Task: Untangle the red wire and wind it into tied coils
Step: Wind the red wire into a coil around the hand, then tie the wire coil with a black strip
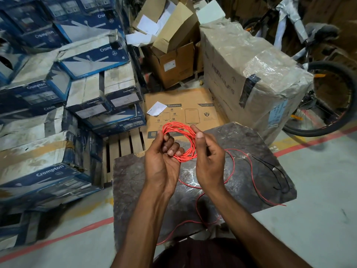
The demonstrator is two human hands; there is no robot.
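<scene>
Above the stone slab (139, 180), left hand (162, 161) grips the red wire coil (183, 158), right hand (209, 161) pinches its rim; slack (234, 163) lies near-right.

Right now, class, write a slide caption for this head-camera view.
Above a stone slab, the left hand and right hand hold a red wire coil; its loose tail trails past a black wire.

The left is being walled off by stacked blue boxes (48, 171), the far side by a flat brown carton (183, 113). The surface (135, 182) is being crossed on its right half by loose red wire (234, 163) and a black wire (262, 162); room is being left over its left half.
</scene>
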